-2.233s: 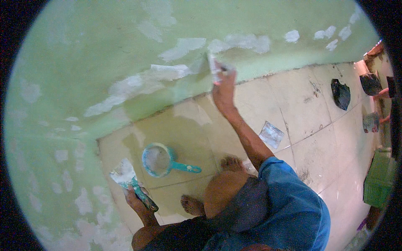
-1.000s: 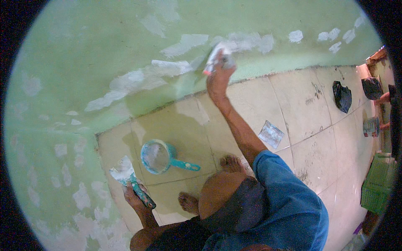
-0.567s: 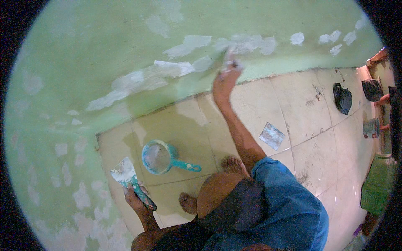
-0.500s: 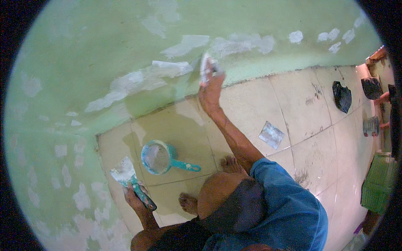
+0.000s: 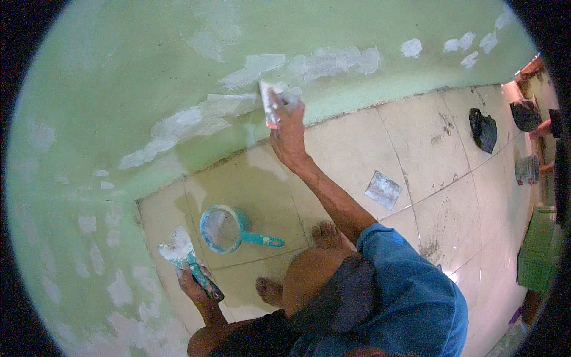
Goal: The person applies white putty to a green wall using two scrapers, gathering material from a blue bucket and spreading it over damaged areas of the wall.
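Note:
My right hand (image 5: 290,135) grips a flat putty scraper (image 5: 267,104) against the green wall (image 5: 148,65), with white filler on its blade. The scraper sits at the right end of a long white filler patch (image 5: 184,122). In my left hand (image 5: 191,284), low on the left, is a putty knife (image 5: 178,245) with a teal and black handle. Its wide blade points up and carries whitish filler. Between the hands, a teal dipper (image 5: 221,229) holding grey-white filler stands on the tiles, its handle pointing right.
A flat square metal plate (image 5: 383,190) lies on the tiled floor (image 5: 351,146). Farther right is a black plastic bag (image 5: 483,131). Another person's arm (image 5: 542,129) shows at the right edge, near a clear bucket (image 5: 526,171) and a green crate (image 5: 538,256).
My right hand has moved left and slightly down along the wall with the scraper. My left hand keeps its hold on the putty knife, and the view has shifted a little.

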`<state>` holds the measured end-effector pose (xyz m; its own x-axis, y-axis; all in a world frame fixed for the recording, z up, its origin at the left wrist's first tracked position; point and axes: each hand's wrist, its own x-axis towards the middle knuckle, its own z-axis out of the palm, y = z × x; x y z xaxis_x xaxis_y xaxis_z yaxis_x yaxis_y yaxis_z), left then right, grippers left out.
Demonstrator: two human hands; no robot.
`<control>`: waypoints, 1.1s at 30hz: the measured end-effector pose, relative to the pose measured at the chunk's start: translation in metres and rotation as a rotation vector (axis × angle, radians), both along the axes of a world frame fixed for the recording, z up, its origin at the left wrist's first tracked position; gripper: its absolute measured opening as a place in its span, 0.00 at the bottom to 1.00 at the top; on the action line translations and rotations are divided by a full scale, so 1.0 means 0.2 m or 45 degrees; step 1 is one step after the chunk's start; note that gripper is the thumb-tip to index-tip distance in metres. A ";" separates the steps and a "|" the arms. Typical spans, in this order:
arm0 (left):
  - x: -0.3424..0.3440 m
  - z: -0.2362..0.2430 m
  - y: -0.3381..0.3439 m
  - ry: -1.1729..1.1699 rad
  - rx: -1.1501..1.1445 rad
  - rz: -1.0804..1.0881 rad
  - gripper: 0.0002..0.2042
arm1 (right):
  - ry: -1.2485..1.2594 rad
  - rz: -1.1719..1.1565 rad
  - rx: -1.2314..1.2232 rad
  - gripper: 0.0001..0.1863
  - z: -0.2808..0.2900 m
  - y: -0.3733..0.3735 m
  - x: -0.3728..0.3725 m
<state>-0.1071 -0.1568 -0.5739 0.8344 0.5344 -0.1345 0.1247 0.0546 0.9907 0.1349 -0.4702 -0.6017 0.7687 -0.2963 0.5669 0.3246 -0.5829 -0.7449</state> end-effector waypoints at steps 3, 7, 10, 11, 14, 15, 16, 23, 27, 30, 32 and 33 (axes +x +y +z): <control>0.00 0.03 -0.04 0.050 -0.048 0.035 0.10 | -0.023 -0.070 0.012 0.29 -0.05 -0.07 -0.03; 0.03 0.05 -0.10 0.021 -0.055 0.107 0.11 | -0.208 -0.583 -0.004 0.22 -0.08 -0.50 0.00; -0.01 0.01 -0.04 0.025 -0.050 0.100 0.10 | -0.283 -0.605 -0.047 0.23 -0.03 -0.74 0.00; -0.01 -0.01 -0.01 0.041 -0.042 0.082 0.10 | -0.307 -0.622 -0.109 0.23 -0.01 -0.81 0.01; -0.04 -0.05 0.06 0.034 -0.034 -0.046 0.10 | -0.368 -0.734 -0.305 0.25 -0.08 -0.92 0.19; -0.03 -0.05 0.06 0.037 -0.058 -0.016 0.09 | -0.338 -0.662 -0.169 0.31 -0.05 -0.83 0.21; -0.02 -0.05 0.05 0.040 -0.082 0.012 0.09 | -0.273 -0.727 -0.255 0.32 -0.03 -0.75 0.23; -0.01 0.06 0.02 0.080 -0.109 -0.167 0.13 | -0.047 -0.409 -0.037 0.26 -0.26 -0.74 0.01; 0.00 0.10 -0.09 0.015 -0.066 -0.166 0.13 | -0.043 -0.512 0.593 0.19 0.02 -0.97 0.02; -0.01 0.04 -0.03 -0.001 -0.103 -0.119 0.12 | -0.250 -0.596 0.321 0.20 0.10 -0.81 0.13; -0.01 -0.02 0.03 0.013 -0.043 -0.051 0.12 | -0.266 -0.497 0.011 0.22 0.12 -0.55 0.10; -0.01 -0.03 0.02 -0.016 -0.017 -0.035 0.12 | -0.189 -0.431 -0.185 0.23 0.11 -0.46 0.04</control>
<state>-0.1091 -0.1531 -0.5806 0.8504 0.5097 -0.1305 0.1137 0.0643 0.9914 0.1424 -0.5628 -0.5792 0.5480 -0.4273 0.7190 0.1941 -0.7712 -0.6063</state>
